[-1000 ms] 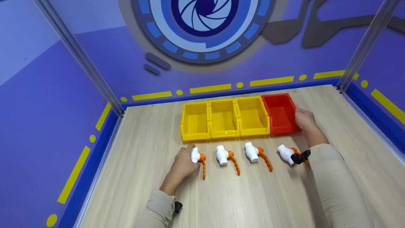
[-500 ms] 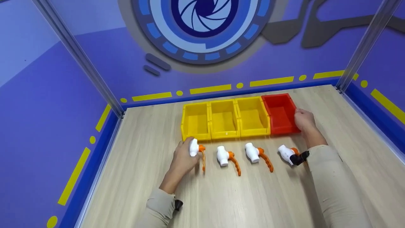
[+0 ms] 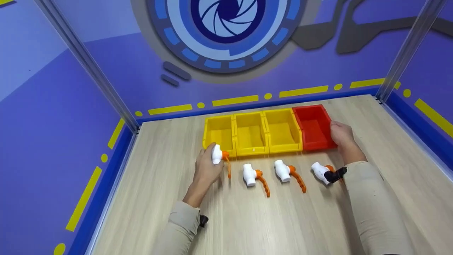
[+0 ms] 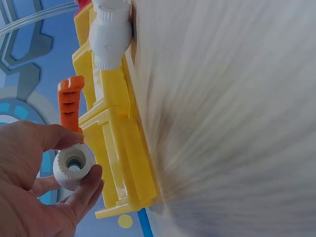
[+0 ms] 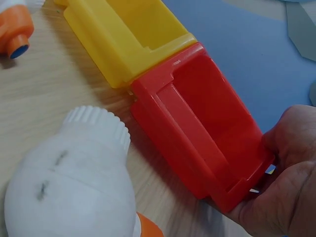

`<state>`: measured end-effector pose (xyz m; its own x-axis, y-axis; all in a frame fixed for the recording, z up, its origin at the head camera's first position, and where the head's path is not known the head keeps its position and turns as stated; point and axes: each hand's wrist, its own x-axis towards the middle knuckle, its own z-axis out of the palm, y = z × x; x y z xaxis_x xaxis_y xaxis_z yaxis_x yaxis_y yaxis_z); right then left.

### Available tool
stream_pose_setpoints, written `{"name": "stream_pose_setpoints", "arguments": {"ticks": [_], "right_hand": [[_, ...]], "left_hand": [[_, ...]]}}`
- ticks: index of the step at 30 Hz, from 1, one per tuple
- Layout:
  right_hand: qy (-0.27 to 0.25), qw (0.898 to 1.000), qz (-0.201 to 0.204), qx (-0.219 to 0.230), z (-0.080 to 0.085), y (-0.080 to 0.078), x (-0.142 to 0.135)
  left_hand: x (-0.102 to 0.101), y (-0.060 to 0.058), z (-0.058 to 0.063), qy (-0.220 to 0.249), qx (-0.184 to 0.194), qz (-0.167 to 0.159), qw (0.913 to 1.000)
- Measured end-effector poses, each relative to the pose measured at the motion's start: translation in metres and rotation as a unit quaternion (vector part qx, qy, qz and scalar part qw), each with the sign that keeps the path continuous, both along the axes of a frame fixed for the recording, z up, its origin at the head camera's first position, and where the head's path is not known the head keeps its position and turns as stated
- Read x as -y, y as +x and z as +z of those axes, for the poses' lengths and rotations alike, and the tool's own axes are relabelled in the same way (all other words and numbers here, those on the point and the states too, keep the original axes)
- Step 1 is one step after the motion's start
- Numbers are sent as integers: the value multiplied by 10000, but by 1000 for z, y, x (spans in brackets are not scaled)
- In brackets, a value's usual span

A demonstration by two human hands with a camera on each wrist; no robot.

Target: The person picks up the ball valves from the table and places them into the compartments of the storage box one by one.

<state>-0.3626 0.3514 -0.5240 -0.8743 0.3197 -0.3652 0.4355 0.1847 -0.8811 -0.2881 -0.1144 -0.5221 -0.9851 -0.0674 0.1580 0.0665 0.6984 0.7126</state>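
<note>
Head: left hand [image 3: 208,166] pinches a white, round-bodied plastic valve with orange lever [image 3: 216,156], well left of the red open-top plastic bin [image 3: 315,131]. Right hand [image 3: 342,134] grips that bin's right wall. Left wrist: valve body sits between thumb and fingers, lever projecting past thumb. Right wrist: same bin grip; second white valve [image 5: 69,187] out front of bin.

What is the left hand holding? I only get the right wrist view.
Observer: The left hand holds a white ball valve by its body, between thumb and fingers.
Operator: Where is it?
Observer: In the head view it overlaps the front edge of the leftmost yellow bin.
Operator: How many others like it are there?
Observer: Three, in a row: left valve, middle valve, right valve.
</note>
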Motion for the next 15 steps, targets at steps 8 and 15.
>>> {"name": "stream_pose_setpoints", "arguments": {"ticks": [8, 15], "right_hand": [[195, 9998, 16, -22, 2, -2, 0], [306, 9995, -47, 18, 3, -2, 6]], "left_hand": [[-10, -18, 9, 125, -210, 44, 9997], [-13, -39, 6, -100, 73, 89, 9999]]}}
